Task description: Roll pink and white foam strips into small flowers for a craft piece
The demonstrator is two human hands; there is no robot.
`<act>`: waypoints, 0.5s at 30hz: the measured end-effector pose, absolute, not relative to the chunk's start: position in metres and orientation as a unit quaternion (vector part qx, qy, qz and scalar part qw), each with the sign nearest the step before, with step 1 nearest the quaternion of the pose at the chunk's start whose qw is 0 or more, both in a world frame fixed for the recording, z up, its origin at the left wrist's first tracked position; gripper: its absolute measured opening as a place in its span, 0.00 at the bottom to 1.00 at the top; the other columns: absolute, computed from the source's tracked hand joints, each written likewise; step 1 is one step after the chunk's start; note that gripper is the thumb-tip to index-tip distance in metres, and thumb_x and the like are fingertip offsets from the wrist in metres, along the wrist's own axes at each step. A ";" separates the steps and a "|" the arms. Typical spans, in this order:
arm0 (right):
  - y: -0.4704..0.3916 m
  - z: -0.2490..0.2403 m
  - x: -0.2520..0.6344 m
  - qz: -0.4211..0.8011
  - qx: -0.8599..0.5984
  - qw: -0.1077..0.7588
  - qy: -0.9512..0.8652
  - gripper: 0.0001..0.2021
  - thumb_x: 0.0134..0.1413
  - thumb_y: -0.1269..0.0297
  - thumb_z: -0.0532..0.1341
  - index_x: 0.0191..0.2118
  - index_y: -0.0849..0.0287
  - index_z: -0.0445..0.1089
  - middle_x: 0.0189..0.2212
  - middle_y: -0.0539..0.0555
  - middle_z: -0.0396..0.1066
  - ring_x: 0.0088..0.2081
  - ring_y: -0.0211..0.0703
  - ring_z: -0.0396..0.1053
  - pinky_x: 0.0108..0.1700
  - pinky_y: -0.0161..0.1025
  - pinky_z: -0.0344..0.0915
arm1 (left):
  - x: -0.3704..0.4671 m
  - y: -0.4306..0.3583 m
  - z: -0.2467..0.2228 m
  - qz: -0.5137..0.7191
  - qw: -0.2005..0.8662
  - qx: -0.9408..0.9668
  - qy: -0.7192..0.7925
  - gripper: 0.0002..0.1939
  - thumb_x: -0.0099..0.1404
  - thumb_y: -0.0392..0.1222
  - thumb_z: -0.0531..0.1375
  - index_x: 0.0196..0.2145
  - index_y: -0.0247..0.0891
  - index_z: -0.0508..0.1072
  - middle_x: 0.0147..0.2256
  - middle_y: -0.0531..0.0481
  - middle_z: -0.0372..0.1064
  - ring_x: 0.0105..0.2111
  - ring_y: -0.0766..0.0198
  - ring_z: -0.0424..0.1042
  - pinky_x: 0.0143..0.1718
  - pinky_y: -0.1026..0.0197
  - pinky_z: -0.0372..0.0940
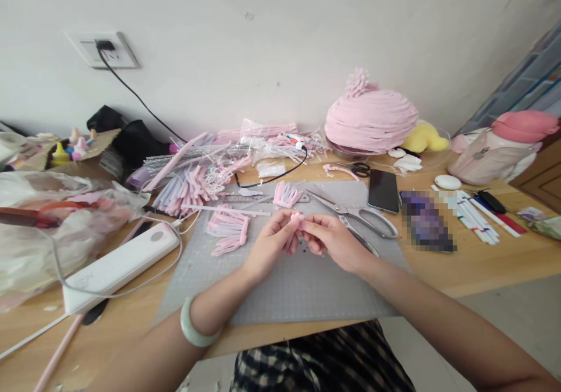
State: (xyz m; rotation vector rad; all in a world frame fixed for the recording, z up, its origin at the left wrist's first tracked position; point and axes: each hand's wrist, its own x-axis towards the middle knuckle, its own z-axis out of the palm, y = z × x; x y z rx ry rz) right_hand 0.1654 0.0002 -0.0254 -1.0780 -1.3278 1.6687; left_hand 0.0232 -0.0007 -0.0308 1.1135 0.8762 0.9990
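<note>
Over the grey cutting mat (280, 290), my left hand (277, 234) and my right hand (326, 237) meet fingertip to fingertip. Both pinch a small bent piece of pink pipe cleaner (297, 219); the fingers cover most of it. Just left of my hands lies a bundle of looped pink and lilac pipe cleaners (228, 230). A smaller such bundle (287, 195) sits behind them. Large silver scissors (350, 212) rest on the mat to the right, blades pointing toward the back left. A metal ruler (258, 199) crosses the mat's far part.
Pipe cleaners (184, 187) are heaped at the back left. A pink dome (372, 120) stands by the wall. On the right are a black phone (383, 190), a pixelated flat item (427, 221) and white markers (475, 217). A white power strip (123, 266) with cables lies left.
</note>
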 end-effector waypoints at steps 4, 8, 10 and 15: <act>0.002 -0.025 0.168 0.667 -0.414 0.351 -0.510 0.12 0.50 0.59 0.57 0.23 0.60 0.60 0.16 0.44 0.56 0.16 0.28 0.52 0.19 0.30 0.48 | 0.020 0.002 -0.025 0.395 0.633 0.532 0.400 0.15 0.57 0.52 0.58 0.33 0.36 0.63 0.20 0.58 0.64 0.12 0.73 0.62 0.12 0.70 0.52; -0.003 -0.025 0.167 0.515 -0.441 0.368 -0.636 0.09 0.52 0.64 0.55 0.24 0.59 0.60 0.18 0.46 0.61 0.19 0.31 0.56 0.22 0.31 0.52 | 0.020 0.000 -0.023 0.387 0.670 0.491 0.401 0.13 0.58 0.49 0.56 0.28 0.37 0.60 0.18 0.57 0.65 0.10 0.72 0.62 0.09 0.71 0.51; -0.004 -0.027 0.168 0.409 -0.447 0.369 -0.705 0.08 0.52 0.67 0.55 0.24 0.58 0.61 0.20 0.47 0.63 0.22 0.33 0.58 0.25 0.32 0.54 | 0.020 -0.001 -0.023 0.381 0.700 0.458 0.395 0.11 0.58 0.46 0.56 0.26 0.36 0.61 0.17 0.56 0.66 0.10 0.73 0.61 0.08 0.72 0.51; -0.003 -0.035 0.176 0.218 -0.390 0.304 -0.841 0.06 0.53 0.71 0.54 0.27 0.57 0.65 0.26 0.52 0.65 0.29 0.38 0.61 0.33 0.36 0.56 | 0.017 0.000 -0.023 0.358 0.754 0.389 0.389 0.10 0.55 0.42 0.59 0.22 0.34 0.64 0.16 0.54 0.66 0.08 0.76 0.56 0.07 0.73 0.47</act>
